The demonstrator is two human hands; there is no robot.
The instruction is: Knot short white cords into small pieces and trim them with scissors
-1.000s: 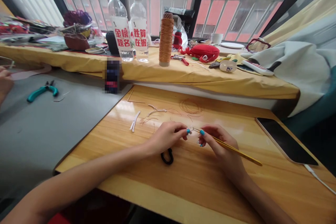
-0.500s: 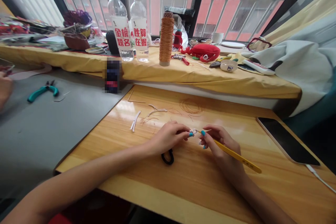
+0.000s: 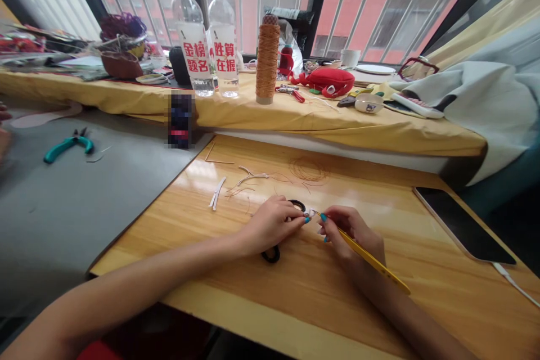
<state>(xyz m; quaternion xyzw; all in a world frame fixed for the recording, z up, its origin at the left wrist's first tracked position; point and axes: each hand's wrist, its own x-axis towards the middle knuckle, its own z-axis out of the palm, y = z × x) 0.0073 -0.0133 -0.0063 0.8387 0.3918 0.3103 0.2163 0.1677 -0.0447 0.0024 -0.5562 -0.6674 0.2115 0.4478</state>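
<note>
Over the wooden table, my left hand (image 3: 274, 224) pinches a small white piece (image 3: 310, 213) between thumb and finger; its exact form is too small to tell. My right hand (image 3: 352, 233) is closed around yellow tweezers (image 3: 371, 259), whose fine tip touches the white piece. Two black loops, like scissor handles (image 3: 270, 254), show from under my left hand, the rest hidden. Left of that hand lie white strips (image 3: 217, 194), a forked white wrapped piece (image 3: 251, 175) and loose brown threads (image 3: 240, 191). A coil of thin thread (image 3: 307, 170) lies beyond.
A phone (image 3: 462, 225) with a white cable lies at the right. Teal pliers (image 3: 70, 145) rest on the grey surface, near another person's hand (image 3: 4, 135). Two bottles (image 3: 223, 45), a brown thread spool (image 3: 267, 62) and a red pouch (image 3: 331, 81) stand on the cloth-covered ledge.
My right hand and the tweezers have tilted slightly, their rear end dropping. A second black loop now shows above my left hand. The other person's hand has moved further out at the left.
</note>
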